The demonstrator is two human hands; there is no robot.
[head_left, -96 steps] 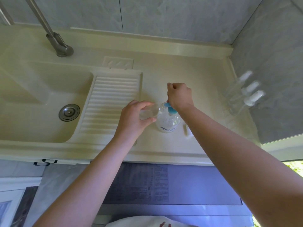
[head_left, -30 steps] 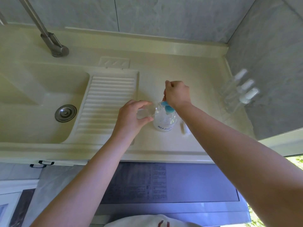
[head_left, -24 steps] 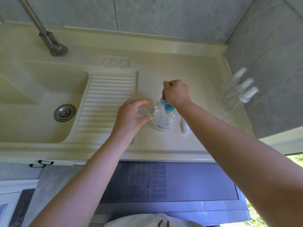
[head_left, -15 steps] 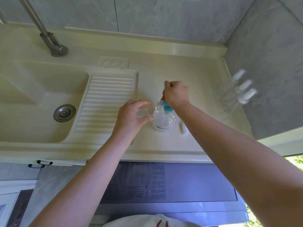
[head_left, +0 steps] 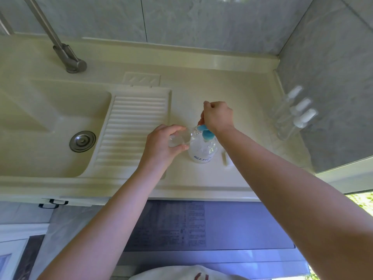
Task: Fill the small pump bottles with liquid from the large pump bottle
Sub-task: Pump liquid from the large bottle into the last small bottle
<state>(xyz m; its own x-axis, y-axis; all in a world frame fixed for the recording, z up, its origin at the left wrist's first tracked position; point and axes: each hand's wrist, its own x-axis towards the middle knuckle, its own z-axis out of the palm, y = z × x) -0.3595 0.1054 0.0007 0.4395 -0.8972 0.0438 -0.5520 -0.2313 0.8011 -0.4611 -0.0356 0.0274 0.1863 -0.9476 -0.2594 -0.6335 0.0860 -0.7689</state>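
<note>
The large clear pump bottle [head_left: 202, 149] with a blue pump head [head_left: 206, 133] stands on the cream counter [head_left: 201, 91] right of the ribbed washboard. My right hand [head_left: 218, 116] sits curled on top of the blue pump, its fingers closed around the head. My left hand [head_left: 161, 145] grips a small clear bottle [head_left: 178, 139], tilted on its side with its mouth at the pump's spout. A small white pump cap [head_left: 226, 157] lies on the counter just right of the large bottle.
Three small clear bottles with white tops [head_left: 292, 114] stand against the right wall. A sink basin [head_left: 40, 128] with a metal drain [head_left: 82, 141] lies left, with a steel tap [head_left: 68, 57] behind it.
My right hand rose and dipped slightly on the blue pump head. The left hand kept the small bottle at the spout; the view shifted a little.
</note>
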